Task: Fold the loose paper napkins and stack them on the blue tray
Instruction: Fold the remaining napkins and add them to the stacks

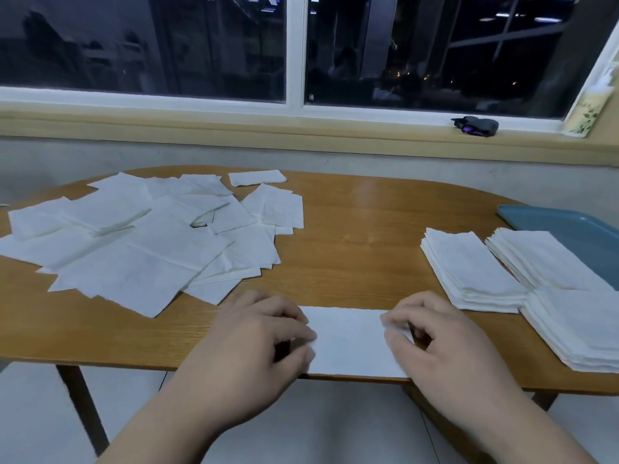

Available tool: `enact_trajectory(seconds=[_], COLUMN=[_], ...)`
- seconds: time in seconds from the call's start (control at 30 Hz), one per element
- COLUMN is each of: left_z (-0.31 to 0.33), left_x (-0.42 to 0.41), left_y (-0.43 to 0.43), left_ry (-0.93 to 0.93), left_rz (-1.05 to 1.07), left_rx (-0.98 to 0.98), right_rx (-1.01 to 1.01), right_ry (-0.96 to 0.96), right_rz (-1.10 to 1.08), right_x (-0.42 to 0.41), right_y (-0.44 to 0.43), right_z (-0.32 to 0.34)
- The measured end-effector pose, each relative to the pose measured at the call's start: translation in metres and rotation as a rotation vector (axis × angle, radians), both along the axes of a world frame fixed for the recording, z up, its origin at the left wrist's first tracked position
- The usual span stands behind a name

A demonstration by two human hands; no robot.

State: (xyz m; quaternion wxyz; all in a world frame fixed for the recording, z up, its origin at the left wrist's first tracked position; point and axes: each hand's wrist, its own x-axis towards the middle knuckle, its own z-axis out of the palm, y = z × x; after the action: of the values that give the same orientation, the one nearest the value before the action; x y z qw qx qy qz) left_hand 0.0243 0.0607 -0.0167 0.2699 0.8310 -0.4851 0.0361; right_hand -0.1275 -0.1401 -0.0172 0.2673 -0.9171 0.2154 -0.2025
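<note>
A white napkin (348, 343), folded into a strip, lies at the near edge of the wooden table (361, 236). My left hand (258, 343) pinches its left end. My right hand (432, 336) pinches its right end between thumb and fingers. A spread of several loose unfolded napkins (144, 239) covers the table's left side. At the right stand three stacks of folded napkins: one on the table (469, 269), one (542, 259) partly on the blue tray (562, 222), and a nearer one (582, 326). The tray runs out of view at the right edge.
One small folded napkin (257, 177) lies at the table's far edge. A dark object (475, 126) sits on the window sill behind the table. Bare wood shows in the table's middle. The floor is light tile below the near edge.
</note>
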Motion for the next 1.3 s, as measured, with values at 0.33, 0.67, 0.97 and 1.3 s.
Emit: enact_trajectory(seconds=[0.33, 0.67, 0.97, 1.3], left_z=[0.008, 0.001, 0.0, 0.002], left_x=[0.023, 0.035, 0.037, 0.035], left_y=[0.019, 0.02, 0.02, 0.019], left_ry=[0.073, 0.113, 0.119, 0.116], left_rz=[0.043, 0.076, 0.065, 0.067], left_rx=[0.03, -0.051, -0.054, -0.06], right_rx=[-0.029, -0.145, -0.283, -0.05], right_ry=[0.086, 0.167, 0.141, 0.089], right_rz=[0.098, 0.079, 0.013, -0.073], right_x=[0.124, 0.243, 0.238, 0.165], right_y=[-0.026, -0.036, -0.045, -0.033], right_z=[0.034, 0.015, 0.013, 0.038])
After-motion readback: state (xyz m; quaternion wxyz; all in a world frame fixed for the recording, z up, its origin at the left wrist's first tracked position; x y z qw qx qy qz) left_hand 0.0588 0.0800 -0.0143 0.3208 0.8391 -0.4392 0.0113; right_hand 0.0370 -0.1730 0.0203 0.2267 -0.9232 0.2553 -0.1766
